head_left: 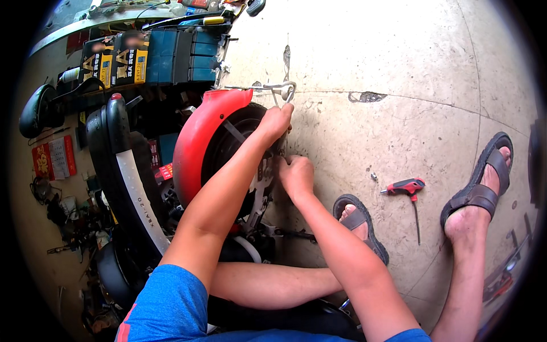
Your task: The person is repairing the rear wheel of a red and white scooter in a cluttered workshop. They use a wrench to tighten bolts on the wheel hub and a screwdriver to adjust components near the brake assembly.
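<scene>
From my end I see a red fender, glossy and smoothly curved, its surface a little scuffed, arching around a black wheel that the forearm partly covers. Past the fender's tip, over the pale floor, sits a bent grey metal piece with a looped end, gripped by my left hand. My right hand is at the wheel's side, its fingertips hidden from me.

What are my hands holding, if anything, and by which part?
The left hand appears to hold the bent metal rod by its near end. Whether the right hand holds anything is hidden.
</scene>
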Demonstrator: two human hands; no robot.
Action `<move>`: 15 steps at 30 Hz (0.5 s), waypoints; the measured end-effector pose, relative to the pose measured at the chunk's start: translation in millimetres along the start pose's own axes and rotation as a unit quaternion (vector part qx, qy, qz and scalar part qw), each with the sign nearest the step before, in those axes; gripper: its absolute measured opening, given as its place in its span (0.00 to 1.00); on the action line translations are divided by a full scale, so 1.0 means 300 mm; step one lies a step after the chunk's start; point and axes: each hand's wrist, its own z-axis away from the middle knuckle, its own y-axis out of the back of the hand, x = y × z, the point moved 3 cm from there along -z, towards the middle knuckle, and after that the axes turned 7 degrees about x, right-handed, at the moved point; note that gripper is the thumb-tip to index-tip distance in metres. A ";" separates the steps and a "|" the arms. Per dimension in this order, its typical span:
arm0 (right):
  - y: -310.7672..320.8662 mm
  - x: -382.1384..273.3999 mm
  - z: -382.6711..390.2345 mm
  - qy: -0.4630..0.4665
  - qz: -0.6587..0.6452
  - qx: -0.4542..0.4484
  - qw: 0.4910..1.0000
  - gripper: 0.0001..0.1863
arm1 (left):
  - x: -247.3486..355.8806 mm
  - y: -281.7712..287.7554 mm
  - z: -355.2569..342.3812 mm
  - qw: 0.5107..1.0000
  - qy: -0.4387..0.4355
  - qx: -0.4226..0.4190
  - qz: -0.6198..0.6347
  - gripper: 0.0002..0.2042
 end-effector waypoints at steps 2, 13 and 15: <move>-0.012 0.002 -0.003 0.047 0.031 0.007 0.998 0.17 | -0.006 -0.002 -0.001 1.000 0.007 0.006 0.007 0.32; -0.023 0.047 -0.040 0.183 0.059 -0.069 0.979 0.17 | -0.007 -0.001 -0.001 1.000 0.000 0.013 0.017 0.31; -0.028 0.046 -0.039 0.181 0.078 -0.069 0.978 0.17 | -0.013 0.000 -0.005 1.000 0.000 0.014 0.016 0.31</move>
